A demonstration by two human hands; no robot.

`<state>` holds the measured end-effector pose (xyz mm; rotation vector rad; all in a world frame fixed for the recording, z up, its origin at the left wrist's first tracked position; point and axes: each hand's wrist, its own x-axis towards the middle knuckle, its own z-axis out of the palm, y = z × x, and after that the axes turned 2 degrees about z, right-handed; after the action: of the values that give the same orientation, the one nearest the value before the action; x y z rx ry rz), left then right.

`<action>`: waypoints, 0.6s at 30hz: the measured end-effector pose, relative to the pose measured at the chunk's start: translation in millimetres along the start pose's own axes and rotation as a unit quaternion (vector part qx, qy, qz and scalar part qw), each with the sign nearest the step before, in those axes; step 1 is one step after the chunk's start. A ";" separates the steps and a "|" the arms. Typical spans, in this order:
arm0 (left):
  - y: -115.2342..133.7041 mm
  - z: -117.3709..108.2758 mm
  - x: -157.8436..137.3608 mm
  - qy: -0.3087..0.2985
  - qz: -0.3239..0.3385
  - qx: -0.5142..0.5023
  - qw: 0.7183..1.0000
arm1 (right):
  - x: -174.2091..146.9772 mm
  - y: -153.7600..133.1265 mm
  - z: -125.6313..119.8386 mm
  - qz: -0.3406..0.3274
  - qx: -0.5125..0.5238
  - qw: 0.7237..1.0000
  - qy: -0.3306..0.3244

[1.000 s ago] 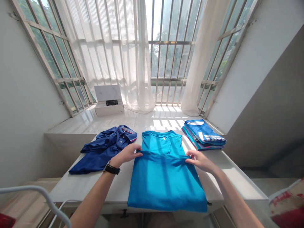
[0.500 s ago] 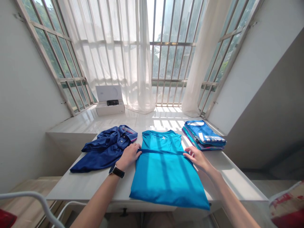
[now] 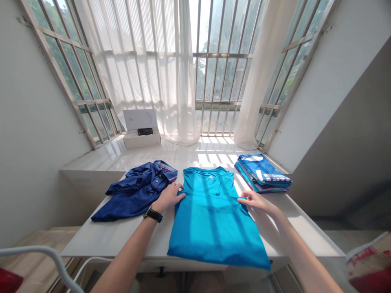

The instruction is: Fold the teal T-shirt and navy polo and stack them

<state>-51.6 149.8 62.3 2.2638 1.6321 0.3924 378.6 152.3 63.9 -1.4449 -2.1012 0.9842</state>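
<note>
A teal T-shirt (image 3: 214, 228) lies on the white table in front of me, its sides tucked in and its lower part folded up over the chest, with the collar toward the window. At the left end of the folded-up edge, my left hand (image 3: 169, 197), with a dark-banded watch on the wrist, is closed on the cloth. My right hand (image 3: 255, 200) pinches the right end of that edge between thumb and fingers. Left of the T-shirt, beside my left hand, rests a navy polo shirt (image 3: 134, 189), loosely bunched with its collar at the far side.
A stack of folded shirts (image 3: 262, 173), a blue one on top, sits at the table's back right. An open white box (image 3: 142, 140) holding a black object stands on the sill before the curtain (image 3: 146, 73). A pale curved tube (image 3: 45, 250) crosses the lower left.
The folded-up edge of the T-shirt has come down flatter, and the dark band of underside along it no longer shows. Both hands stay at its ends, having shifted slightly.
</note>
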 end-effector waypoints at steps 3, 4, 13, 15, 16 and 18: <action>-1.6 0.1 0.4 -0.002 0.029 0.002 1.000 | -3.8 -4.6 1.5 -0.003 -0.001 0.999 0.032; -1.0 -1.3 -1.6 -0.004 0.039 -0.012 0.999 | -5.7 -5.6 2.1 -0.002 -0.002 0.999 0.054; 11.1 -18.3 -4.8 0.064 0.092 -0.213 0.971 | -7.4 -10.0 4.1 -0.027 0.060 0.979 0.195; 17.4 -12.1 -3.8 0.158 0.080 -0.143 0.974 | -5.2 -12.9 13.9 -0.015 0.010 0.963 0.269; 22.1 -6.3 -5.9 0.196 0.079 -0.101 0.972 | -6.4 -15.4 21.9 -0.014 -0.024 0.952 0.305; 33.0 10.4 -16.6 0.227 0.095 -0.031 0.969 | -14.6 -21.4 42.9 -0.032 -0.090 0.939 0.331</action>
<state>-24.0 123.3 65.9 2.4124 1.5674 1.0607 341.8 120.4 51.9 -1.5076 -1.7364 0.2165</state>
